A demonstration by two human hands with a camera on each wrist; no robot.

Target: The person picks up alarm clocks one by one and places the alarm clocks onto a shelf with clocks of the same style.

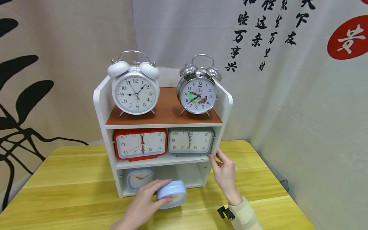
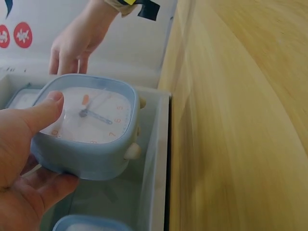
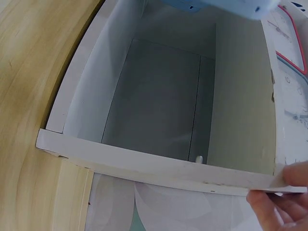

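In the head view my left hand grips a light blue alarm clock, thumb at its front and fingers behind. The left wrist view shows this clock's white dial facing up, with the thumb on its edge. It is held in front of the lowest level of a small white shelf. My right hand pinches the right side panel's edge, beside the middle level. The right wrist view shows those fingers around the panel's edge. A second light blue clock stands at the left of the lowest level.
On top stand a white twin-bell alarm clock and a silver twin-bell one. The middle level holds a red clock and a grey clock. A wooden table bears the shelf; a curtain hangs behind.
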